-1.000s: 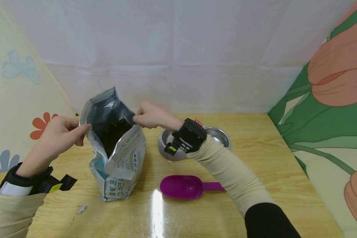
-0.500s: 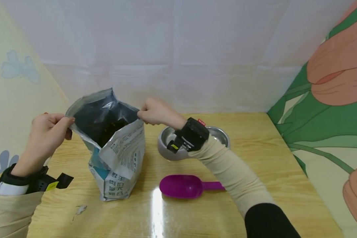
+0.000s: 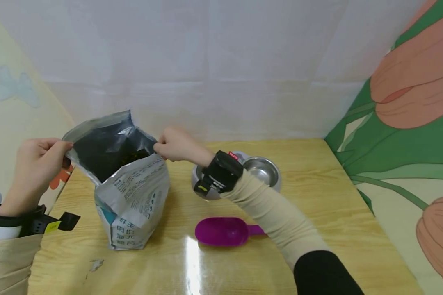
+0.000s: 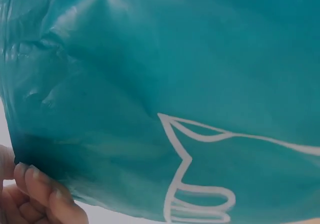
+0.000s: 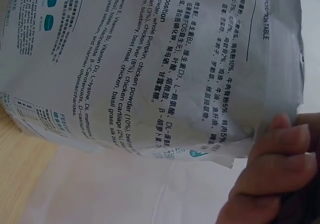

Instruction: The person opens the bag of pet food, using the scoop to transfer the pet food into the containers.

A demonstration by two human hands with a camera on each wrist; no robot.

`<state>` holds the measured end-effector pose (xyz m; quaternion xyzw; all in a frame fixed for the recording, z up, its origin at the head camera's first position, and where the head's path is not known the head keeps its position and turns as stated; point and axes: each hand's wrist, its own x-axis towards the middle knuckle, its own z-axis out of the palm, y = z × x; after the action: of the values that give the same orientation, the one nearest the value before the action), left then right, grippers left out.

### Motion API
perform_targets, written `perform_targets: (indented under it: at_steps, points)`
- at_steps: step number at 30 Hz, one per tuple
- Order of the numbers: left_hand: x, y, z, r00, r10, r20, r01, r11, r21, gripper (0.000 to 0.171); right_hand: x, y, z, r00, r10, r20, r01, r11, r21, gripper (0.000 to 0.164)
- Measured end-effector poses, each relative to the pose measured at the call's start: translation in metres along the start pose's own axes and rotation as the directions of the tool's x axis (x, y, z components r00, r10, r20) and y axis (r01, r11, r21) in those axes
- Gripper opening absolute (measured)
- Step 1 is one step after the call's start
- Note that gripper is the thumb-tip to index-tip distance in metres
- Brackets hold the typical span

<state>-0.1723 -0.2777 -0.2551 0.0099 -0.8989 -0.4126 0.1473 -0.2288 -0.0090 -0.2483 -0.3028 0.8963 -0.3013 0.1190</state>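
A pet food bag (image 3: 136, 200) stands upright on the table, its silver-lined mouth spread wide and dark food visible inside. My left hand (image 3: 37, 170) pinches the left corner of the rim between thumb and fingers. At the opposite corner, my right hand (image 3: 179, 145) grips the rim with curled fingers. The left wrist view is filled by the bag's teal side (image 4: 150, 73) with a white line drawing, the left fingers (image 4: 45, 194) at its lower edge. Printed ingredient text covers the white side (image 5: 130, 73) in the right wrist view, where the right fingers (image 5: 275, 169) hold the edge.
A magenta scoop (image 3: 221, 232) lies on the wooden table (image 3: 317, 229), its handle end under the right sleeve. Behind the right wrist stands a double metal pet bowl (image 3: 263, 171), partly hidden. A white sheet (image 3: 243, 61) hangs at the table's back edge.
My left hand has moved left, pulling the bag's mouth wider. The right hand moved slightly right, then back left with the bag rim. The whole head view has shifted a little.
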Motion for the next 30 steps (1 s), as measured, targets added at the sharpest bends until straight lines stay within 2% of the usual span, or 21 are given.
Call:
perform_targets:
  at_steps: [3,6,12,17,23,30]
  points:
    - [0.003,-0.003,-0.003,1.0,-0.031,-0.007,0.031,0.999,0.036,0.04,0.003,-0.003,0.005,1.0,-0.007,-0.003,0.007,1.0,0.006,0.044]
    - [0.005,-0.006,-0.005,0.999,-0.026,-0.034,0.028,0.998,0.063,0.041,0.006,-0.006,0.01,1.0,-0.012,-0.008,0.012,1.0,0.008,0.044]
    - [0.009,-0.009,-0.01,0.996,-0.047,-0.081,0.052,0.997,0.061,0.044,0.013,-0.011,0.018,0.999,-0.033,-0.026,0.033,0.999,0.02,0.046]
    - [0.013,-0.009,-0.015,0.993,-0.079,-0.083,0.086,0.993,0.077,0.045,0.02,-0.016,0.022,0.999,-0.036,-0.03,0.037,0.998,0.04,0.046]
    - [0.019,-0.01,-0.02,0.985,-0.153,-0.075,0.162,0.979,0.123,0.048,0.027,-0.021,0.026,0.998,-0.041,-0.038,0.043,0.999,0.032,0.047]
    - [0.018,-0.009,-0.021,0.978,-0.194,-0.071,0.202,0.97,0.136,0.049,0.03,-0.02,0.031,0.997,-0.053,-0.048,0.055,0.998,0.027,0.048]
